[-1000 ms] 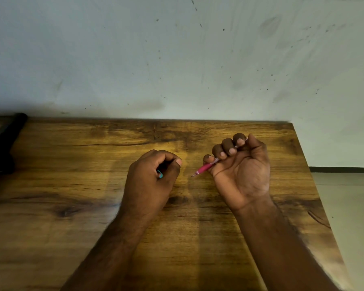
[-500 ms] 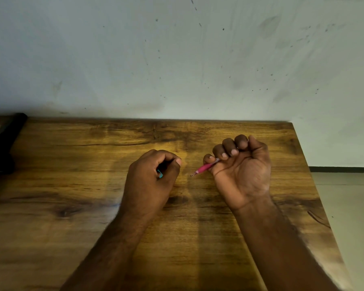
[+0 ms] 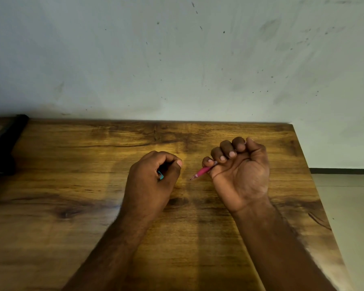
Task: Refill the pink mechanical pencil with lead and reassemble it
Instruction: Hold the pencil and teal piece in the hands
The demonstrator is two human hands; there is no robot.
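right hand (image 3: 241,173): fisted, palm up, gripping pink pencil (image 3: 203,171), tip poking out left over wooden table (image 3: 72,185) | left hand (image 3: 153,179): curled shut on small teal piece (image 3: 160,175), mostly hidden | hands near, apart | black object (image 3: 2,143) at far left edge

Two hands: left hand (image 3: 153,177), right hand (image 3: 240,173), one pink mechanical pencil (image 3: 203,171), one wooden table (image 3: 72,206)

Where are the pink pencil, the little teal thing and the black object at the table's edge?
pink pencil (image 3: 202,171): head view, on the barrel below the right fist.
teal thing (image 3: 161,175): head view, on the corner showing inside the left hand.
black object (image 3: 0,150): head view, on its dark body.
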